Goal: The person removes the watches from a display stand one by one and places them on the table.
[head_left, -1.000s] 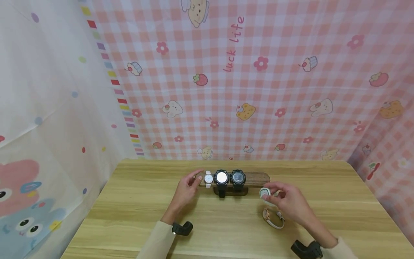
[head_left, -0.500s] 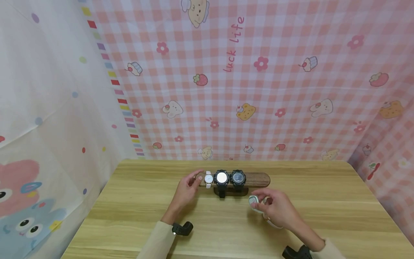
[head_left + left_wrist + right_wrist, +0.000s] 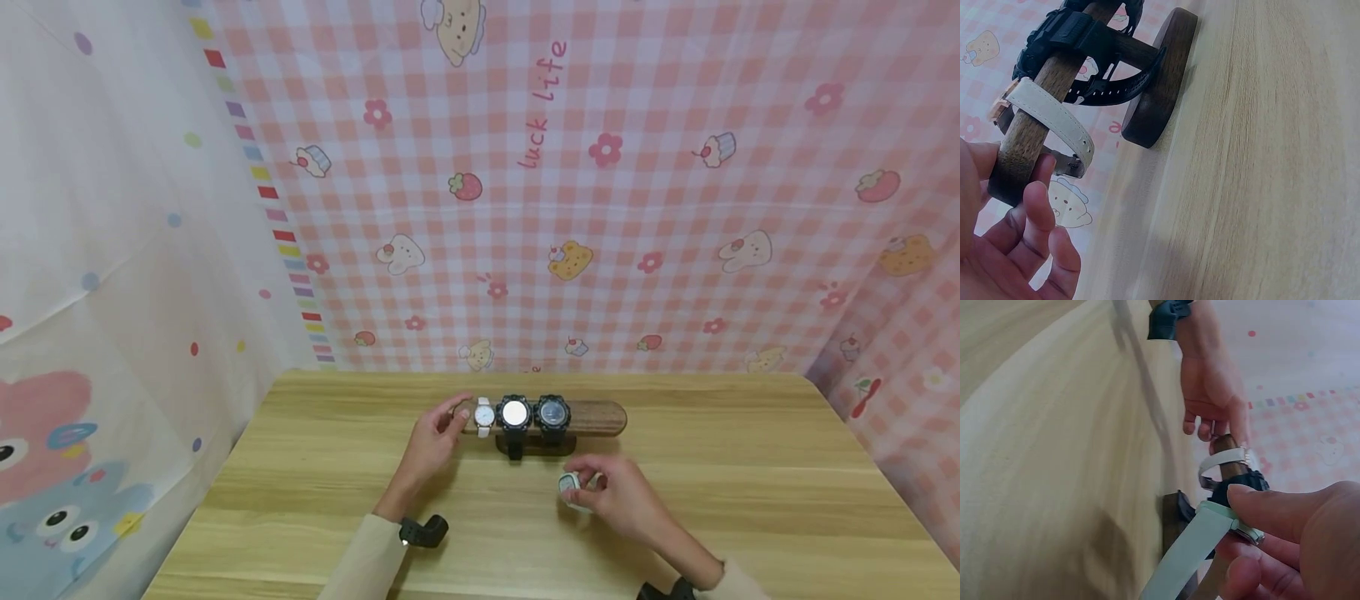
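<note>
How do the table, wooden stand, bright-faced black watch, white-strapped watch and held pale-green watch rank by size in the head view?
Table
Wooden stand
Bright-faced black watch
White-strapped watch and pale-green watch: unsure; the right hand partly covers the latter.

The right hand (image 3: 619,497) has carried the pale green watch (image 3: 569,485) leftward, apparently hiding the rose-gold watch.

A: Where is the head view facing?
B: Forward and down; it is taking in the table (image 3: 285,483) from above, farthest off.
A: And the wrist views?
B: Both are looking from close range. The left is framing the watch stand (image 3: 597,418) upper left, the right lower centre; both are sharing the left hand (image 3: 432,437).
</note>
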`<action>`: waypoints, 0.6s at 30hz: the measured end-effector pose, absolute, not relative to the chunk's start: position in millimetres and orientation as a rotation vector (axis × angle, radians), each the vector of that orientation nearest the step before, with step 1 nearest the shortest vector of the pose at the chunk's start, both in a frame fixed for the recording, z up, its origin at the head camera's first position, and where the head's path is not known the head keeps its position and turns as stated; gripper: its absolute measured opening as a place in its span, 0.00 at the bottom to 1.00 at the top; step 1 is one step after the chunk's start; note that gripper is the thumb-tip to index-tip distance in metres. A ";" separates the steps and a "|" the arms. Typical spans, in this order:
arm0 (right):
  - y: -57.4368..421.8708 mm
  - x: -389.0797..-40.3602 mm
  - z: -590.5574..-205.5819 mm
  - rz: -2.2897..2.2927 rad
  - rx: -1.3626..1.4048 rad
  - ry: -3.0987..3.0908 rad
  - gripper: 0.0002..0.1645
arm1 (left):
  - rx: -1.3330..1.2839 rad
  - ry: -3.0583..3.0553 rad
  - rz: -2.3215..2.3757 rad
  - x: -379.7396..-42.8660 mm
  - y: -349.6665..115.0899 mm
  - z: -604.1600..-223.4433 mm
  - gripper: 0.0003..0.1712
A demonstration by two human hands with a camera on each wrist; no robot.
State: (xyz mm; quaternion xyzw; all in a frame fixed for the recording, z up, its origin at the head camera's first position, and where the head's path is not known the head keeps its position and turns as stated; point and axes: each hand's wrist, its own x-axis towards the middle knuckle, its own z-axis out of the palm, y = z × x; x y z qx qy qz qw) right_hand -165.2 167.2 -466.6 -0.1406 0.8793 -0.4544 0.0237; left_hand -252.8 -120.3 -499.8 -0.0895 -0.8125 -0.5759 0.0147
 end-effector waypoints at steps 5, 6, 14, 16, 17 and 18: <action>164.8 -164.2 -472.0 -1.400 -0.460 2.736 0.19 | -0.269 -2.517 -1.801 -252.0 -119.7 -499.5 0.20; 164.4 -164.3 -472.9 -1.400 -0.464 2.739 0.19 | -0.270 -2.514 -1.802 -252.0 -119.7 -499.6 0.20; 161.6 -163.4 -476.2 -1.355 -0.404 2.758 0.18 | -0.286 -2.528 -1.798 -252.5 -120.2 -500.1 0.20; 160.8 -163.3 -476.9 -1.343 -0.385 2.766 0.17 | -0.287 -2.526 -1.793 -252.8 -120.3 -500.1 0.20; 160.3 -163.4 -477.1 -1.334 -0.376 2.772 0.17 | -0.285 -2.524 -1.791 -252.8 -120.3 -500.2 0.20; 159.8 -163.4 -477.3 -1.332 -0.371 2.774 0.17 | -0.282 -2.521 -1.791 -253.0 -120.1 -500.3 0.20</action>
